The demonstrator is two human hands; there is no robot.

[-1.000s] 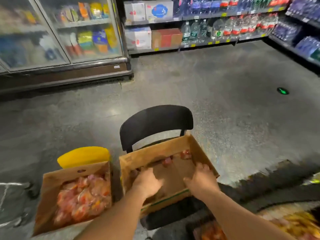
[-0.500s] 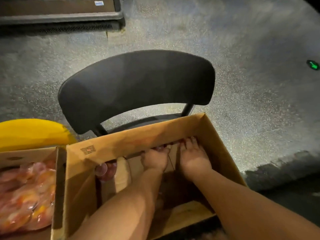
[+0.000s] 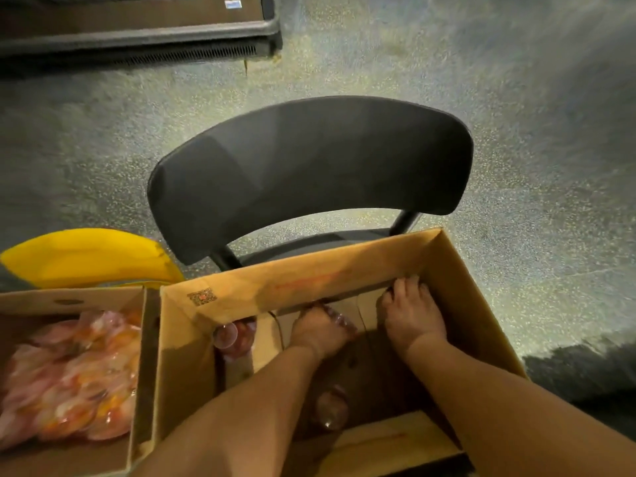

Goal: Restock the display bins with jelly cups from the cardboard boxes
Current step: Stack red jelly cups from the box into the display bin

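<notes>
Likely risk: loose jelly cups (image 3: pixel 234 339) slipping from scooping fingers, scattered low in near-empty cardboard box (image 3: pixel 344 273) on chair (image 3: pixel 309 166) | left hand (image 3: pixel 318 333) curled round a cup at far wall | right hand (image 3: pixel 411 313) flat, fingers spread, grasping nothing | full second box (image 3: pixel 69 366) alongside left.

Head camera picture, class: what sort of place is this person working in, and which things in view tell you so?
Probably a shop floor during restocking. Clues: the cardboard box the hands reach into, a second box of jelly cups beside it, and the vented base of what looks like a display chiller on a speckled floor.
</notes>
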